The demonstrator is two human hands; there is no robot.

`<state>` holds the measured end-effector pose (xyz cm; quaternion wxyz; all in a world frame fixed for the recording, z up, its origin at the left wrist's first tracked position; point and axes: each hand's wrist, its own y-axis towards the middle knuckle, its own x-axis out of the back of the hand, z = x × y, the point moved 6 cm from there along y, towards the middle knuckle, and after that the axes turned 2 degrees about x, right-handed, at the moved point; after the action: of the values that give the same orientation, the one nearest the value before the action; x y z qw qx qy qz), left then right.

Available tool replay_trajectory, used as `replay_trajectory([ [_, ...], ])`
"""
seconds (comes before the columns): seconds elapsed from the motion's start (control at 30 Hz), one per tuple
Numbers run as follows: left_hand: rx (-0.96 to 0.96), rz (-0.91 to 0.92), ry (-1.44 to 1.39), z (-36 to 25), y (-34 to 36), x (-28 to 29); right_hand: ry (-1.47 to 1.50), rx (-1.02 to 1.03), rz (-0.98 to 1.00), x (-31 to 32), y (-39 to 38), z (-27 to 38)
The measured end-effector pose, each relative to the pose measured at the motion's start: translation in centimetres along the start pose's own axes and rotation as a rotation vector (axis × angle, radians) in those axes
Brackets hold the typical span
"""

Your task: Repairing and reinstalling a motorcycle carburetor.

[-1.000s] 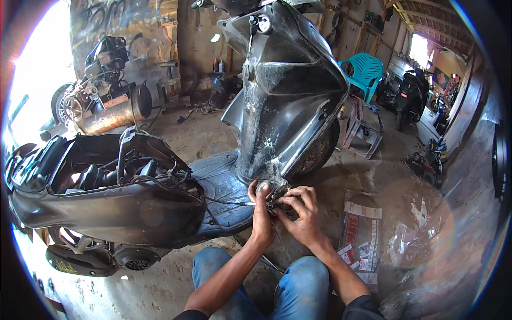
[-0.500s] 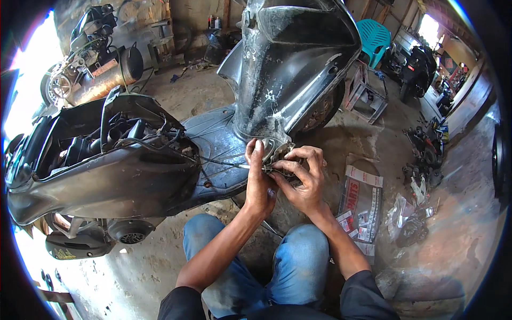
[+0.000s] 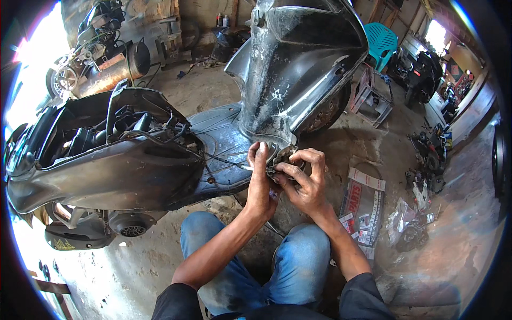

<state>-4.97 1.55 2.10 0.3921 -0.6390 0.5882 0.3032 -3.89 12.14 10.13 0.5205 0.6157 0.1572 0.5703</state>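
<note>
A small, grimy metal mechanical part [image 3: 288, 154] is held up between my hands, just in front of the scooter's footboard [image 3: 220, 133]. My left hand [image 3: 260, 185] grips its left side with the thumb pointing up; the fingers behind it are mostly hidden. With bent fingers and thumb, my right hand [image 3: 308, 180] pinches at the part's near side. A thin black cable [image 3: 224, 160] with a pale end piece runs from the scooter's rear body [image 3: 101, 173] to my left hand. Exactly where it meets the part is covered by my fingers.
The scooter's dark front shield [image 3: 306, 74] rises ahead. Right of my knees lies a plastic parts bag [image 3: 364, 200] with small packets. Loose parts [image 3: 428, 152] litter the floor at right. A metal frame [image 3: 372, 98] and teal chair [image 3: 381, 45] stand behind; a rusty compressor tank [image 3: 114, 69] is far left.
The view has shifted slightly, so the scene sits a little lower and to the right. Both hands keep hold of the metal part; the right fingers have shifted a little on it.
</note>
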Motion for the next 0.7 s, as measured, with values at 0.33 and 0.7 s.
replay_trajectory([
  [0.33, -0.096, -0.045, 0.029, -1.2, -1.1, -0.6, 0.038, 0.028, -0.02, 0.2, 0.1, 0.6],
  [0.7, -0.091, -0.07, 0.069, -1.9, -1.8, -1.2, 0.081, -0.027, -0.041, 0.1, 0.0, 0.5],
])
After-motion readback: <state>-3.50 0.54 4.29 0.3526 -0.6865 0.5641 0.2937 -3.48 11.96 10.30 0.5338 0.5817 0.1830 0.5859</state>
